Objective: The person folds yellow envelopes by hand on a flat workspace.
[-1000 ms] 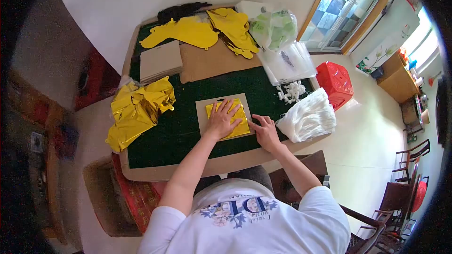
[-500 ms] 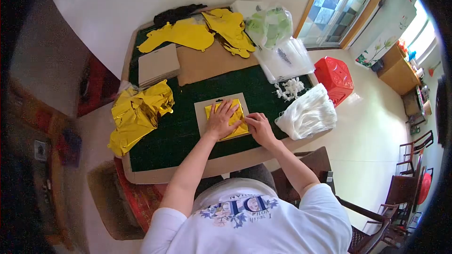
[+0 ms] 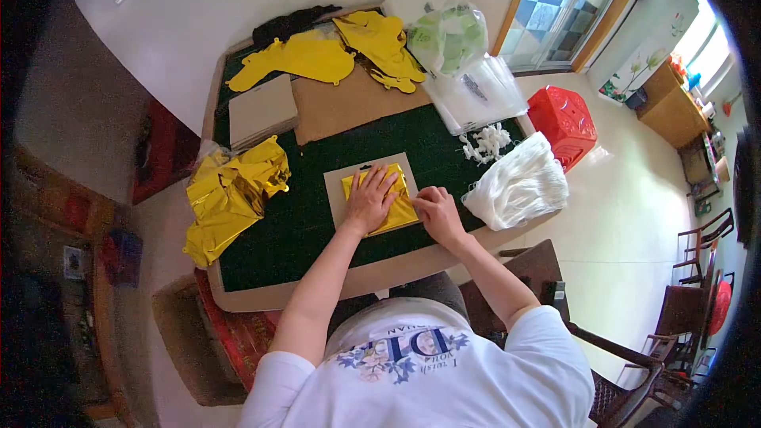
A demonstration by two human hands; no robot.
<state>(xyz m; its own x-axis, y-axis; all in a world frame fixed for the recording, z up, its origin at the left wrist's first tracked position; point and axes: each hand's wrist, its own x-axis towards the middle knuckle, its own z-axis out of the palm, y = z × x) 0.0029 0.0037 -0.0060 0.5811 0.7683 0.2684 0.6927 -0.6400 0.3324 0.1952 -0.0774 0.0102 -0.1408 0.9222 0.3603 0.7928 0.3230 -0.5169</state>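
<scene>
A folded gold foil balloon point(image 3: 399, 204) lies on a grey-brown cardboard card point(image 3: 336, 188) at the near middle of the table. My left hand point(image 3: 369, 202) rests flat on the foil with its fingers spread. At the right edge of the packet, my right hand point(image 3: 437, 212) has its fingers bent and pinched together on the foil's border. The exact grip of its fingertips is partly hidden. A dark slot shows at the card's top edge, just beyond my left fingers.
Crumpled gold foil point(image 3: 238, 198) lies to the left. A card stack point(image 3: 261, 111), flat gold foil balloons point(image 3: 297, 61) and clear plastic bags point(image 3: 476, 95) sit at the back. White string point(image 3: 519, 186), small white pieces point(image 3: 486, 143) and a red stool point(image 3: 563, 127) are at the right.
The view has shifted slightly. My left hand stays flat on the foil, and my right hand remains at its right edge with little visible movement.
</scene>
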